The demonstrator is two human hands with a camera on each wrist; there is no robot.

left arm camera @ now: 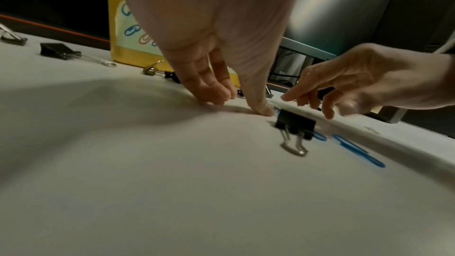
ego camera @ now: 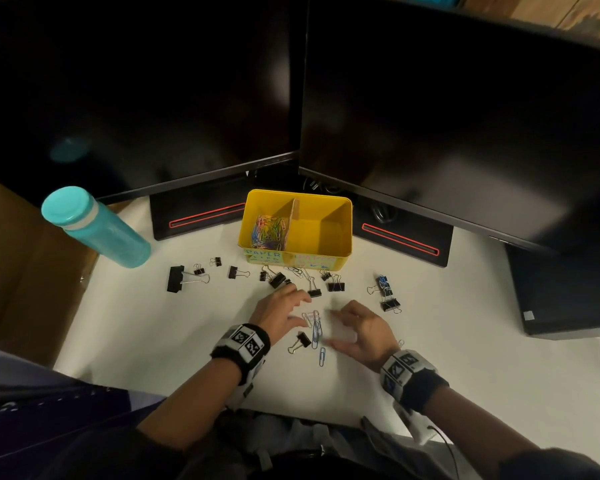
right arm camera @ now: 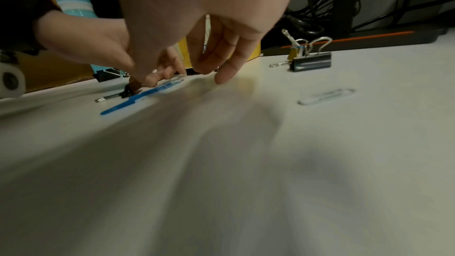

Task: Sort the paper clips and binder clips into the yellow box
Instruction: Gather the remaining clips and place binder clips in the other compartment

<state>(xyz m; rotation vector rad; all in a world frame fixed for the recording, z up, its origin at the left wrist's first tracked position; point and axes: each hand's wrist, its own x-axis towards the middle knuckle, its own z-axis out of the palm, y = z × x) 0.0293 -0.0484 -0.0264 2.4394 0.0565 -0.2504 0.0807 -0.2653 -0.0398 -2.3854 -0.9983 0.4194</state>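
The yellow box (ego camera: 340,209) stands at the back of the white desk, with a divider down its middle. Coloured paper clips (ego camera: 269,228) fill its left compartment; the right one is bare. Both hands are low over a small cluster of paper clips (ego camera: 314,323) at the front. My left hand (ego camera: 302,308) touches the desk with fingertips and thumb (left arm camera: 264,110), just left of the cluster. My right hand (ego camera: 336,329) hovers on the other side, fingers loosely bent and holding nothing. A black binder clip (left arm camera: 295,124) and a blue paper clip (ego camera: 322,356) lie below the cluster.
Several black binder clips (ego camera: 278,278) are scattered in front of the box, from a large one (ego camera: 175,278) on the left to a pair (ego camera: 390,303) on the right. A teal bottle (ego camera: 94,226) stands at the left. Two dark monitors (ego camera: 430,116) rise behind. A white paper clip (right arm camera: 325,96) lies right of my right hand.
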